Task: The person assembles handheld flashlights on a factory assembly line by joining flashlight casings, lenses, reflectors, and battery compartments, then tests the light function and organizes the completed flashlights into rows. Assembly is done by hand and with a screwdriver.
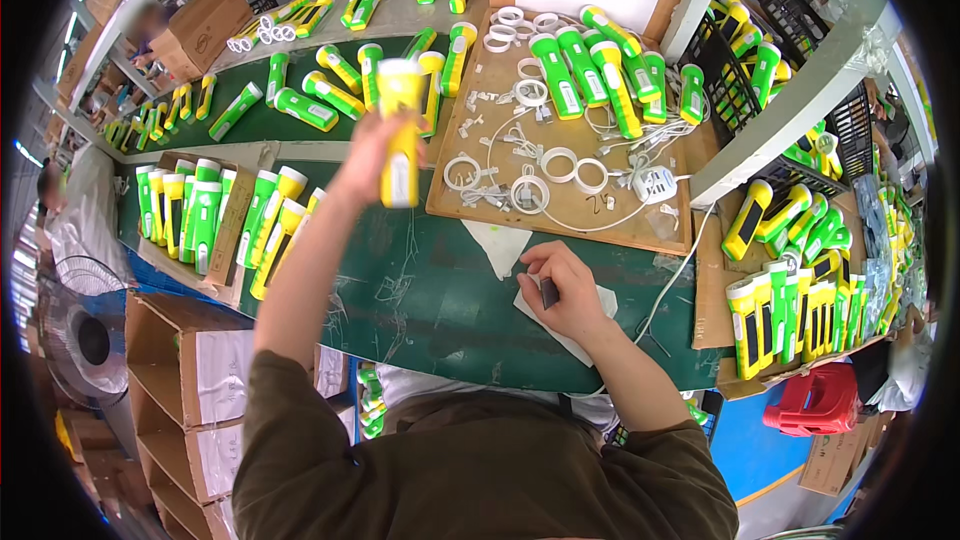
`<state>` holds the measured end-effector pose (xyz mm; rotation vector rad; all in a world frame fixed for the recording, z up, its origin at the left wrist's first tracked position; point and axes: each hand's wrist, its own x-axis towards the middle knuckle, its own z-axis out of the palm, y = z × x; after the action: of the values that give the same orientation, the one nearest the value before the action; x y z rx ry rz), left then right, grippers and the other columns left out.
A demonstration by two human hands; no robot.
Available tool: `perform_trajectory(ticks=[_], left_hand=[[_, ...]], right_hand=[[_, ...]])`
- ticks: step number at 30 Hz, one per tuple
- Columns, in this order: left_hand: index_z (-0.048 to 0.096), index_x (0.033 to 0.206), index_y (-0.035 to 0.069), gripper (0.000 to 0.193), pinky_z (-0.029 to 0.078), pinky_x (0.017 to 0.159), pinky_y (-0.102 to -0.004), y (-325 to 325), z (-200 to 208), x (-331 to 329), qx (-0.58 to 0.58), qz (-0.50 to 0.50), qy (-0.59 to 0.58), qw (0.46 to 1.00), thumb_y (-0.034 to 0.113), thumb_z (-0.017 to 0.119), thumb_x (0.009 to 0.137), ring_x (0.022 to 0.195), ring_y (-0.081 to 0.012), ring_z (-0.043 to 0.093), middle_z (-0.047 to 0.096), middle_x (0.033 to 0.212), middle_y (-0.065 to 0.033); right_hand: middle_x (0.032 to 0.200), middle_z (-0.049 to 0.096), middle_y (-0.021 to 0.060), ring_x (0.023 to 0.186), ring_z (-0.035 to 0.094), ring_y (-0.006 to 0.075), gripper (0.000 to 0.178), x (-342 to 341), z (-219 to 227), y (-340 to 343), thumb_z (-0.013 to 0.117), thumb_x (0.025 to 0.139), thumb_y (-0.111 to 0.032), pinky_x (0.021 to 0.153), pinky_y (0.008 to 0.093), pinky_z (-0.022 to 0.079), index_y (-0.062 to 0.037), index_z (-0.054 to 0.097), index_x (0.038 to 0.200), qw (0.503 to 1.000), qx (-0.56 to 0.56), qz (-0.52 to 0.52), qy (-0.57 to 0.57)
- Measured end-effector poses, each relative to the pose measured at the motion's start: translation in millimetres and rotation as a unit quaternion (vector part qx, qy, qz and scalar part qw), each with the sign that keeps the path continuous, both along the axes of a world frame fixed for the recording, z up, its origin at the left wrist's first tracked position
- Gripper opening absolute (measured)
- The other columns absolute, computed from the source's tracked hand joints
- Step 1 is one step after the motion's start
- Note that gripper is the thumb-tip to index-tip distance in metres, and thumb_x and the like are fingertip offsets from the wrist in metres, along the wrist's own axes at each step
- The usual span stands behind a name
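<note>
My left hand (368, 155) is raised over the left middle of the bench, its fingers wrapped round a yellow flashlight (400, 168) with a pale head. The flashlight is upright in the picture and slightly blurred. My right hand (568, 290) is lower, near the bench's front edge, its fingers curled round a small dark block (549, 292) whose kind I cannot make out. Under it lies a white cloth or paper (574, 344), and a second white piece (497, 245) lies just to the left. Green and yellow flashlights (305, 108) lie behind my left hand.
A wooden board (610, 232) carries white rings (558, 165), cables, a white power strip (655, 184) and several flashlights (612, 90). Cartons of flashlights stand left (205, 210) and right (790, 320). A metal post (790, 100) rises at the right, beside black crates (735, 110).
</note>
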<state>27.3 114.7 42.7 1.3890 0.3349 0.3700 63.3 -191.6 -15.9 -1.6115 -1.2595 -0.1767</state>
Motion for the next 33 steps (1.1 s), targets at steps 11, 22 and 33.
perform_trajectory(ticks=[11, 22, 33], left_hand=[[0.049, 0.121, 0.006, 0.055, 0.052, 0.059, -0.0362, -98.1, -43.7, -13.1, -0.297, -0.159, 0.000, 0.941, 0.053, 0.029, 0.099, 0.065, -0.0210, 0.060, 0.062, 0.086, -0.0098], [0.047, 0.126, 0.005, 0.058, 0.052, 0.058, -0.0363, -52.9, -33.4, -20.4, -0.287, 0.006, -0.062, 0.956, 0.051, 0.027, 0.098, 0.066, -0.0217, 0.061, 0.060, 0.097, -0.0106], [0.044, 0.127, 0.003, 0.058, 0.050, 0.059, -0.0365, -21.8, -54.0, -21.0, -0.290, 0.058, -0.099, 0.950, 0.050, 0.027, 0.098, 0.064, -0.0228, 0.059, 0.057, 0.093, -0.0104]], right_hand=[[0.076, 0.052, 0.0087, 0.057, 0.050, 0.0239, 0.031, 3.5, -0.7, -3.1, 0.077, 0.075, -0.007, 0.052, 0.0317, 0.042, -0.0052, 0.048, 0.084, 0.994, -0.013, -0.018, 0.106], [0.079, 0.055, 0.0136, 0.070, 0.057, 0.0322, 0.017, 20.1, 43.4, 0.3, 0.070, 0.076, 0.001, 0.062, 0.0353, 0.045, -0.0015, 0.056, 0.084, 0.987, -0.112, -0.107, 0.050], [0.086, 0.066, 0.0200, 0.082, 0.063, 0.0376, 0.024, 120.1, 31.8, 154.6, 0.071, 0.080, -0.022, 0.073, 0.0438, 0.050, -0.0015, 0.067, 0.091, 0.923, -0.346, -0.091, -0.140]])
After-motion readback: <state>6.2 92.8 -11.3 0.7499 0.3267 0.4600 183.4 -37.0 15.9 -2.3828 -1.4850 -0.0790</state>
